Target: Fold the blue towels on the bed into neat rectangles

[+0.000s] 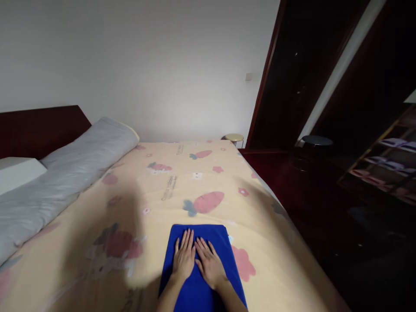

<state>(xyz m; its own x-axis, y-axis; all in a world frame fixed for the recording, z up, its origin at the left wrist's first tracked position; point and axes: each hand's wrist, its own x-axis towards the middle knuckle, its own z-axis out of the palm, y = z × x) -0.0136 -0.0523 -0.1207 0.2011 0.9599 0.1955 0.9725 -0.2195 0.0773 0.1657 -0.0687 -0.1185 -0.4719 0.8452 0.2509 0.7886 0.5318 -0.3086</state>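
Note:
A folded blue cloth (208, 234) lies on the near part of a bed covered by a pale yellow sheet (182, 186) printed with carrots and flowers. My left hand (183, 258) rests flat on the cloth, fingers stretched out and together. My right hand (209, 262) lies flat beside it on the same cloth, fingers extended, its fingertips touching the left hand's. Neither hand holds anything.
A long grey pillow (65, 169) runs along the bed's left side against a dark headboard (42, 128). A white box (16, 171) sits at far left. A small round stool (234, 138) stands beyond the bed. Right of the bed are a dark floor, dark wardrobe (292, 73) and shelves (386, 169).

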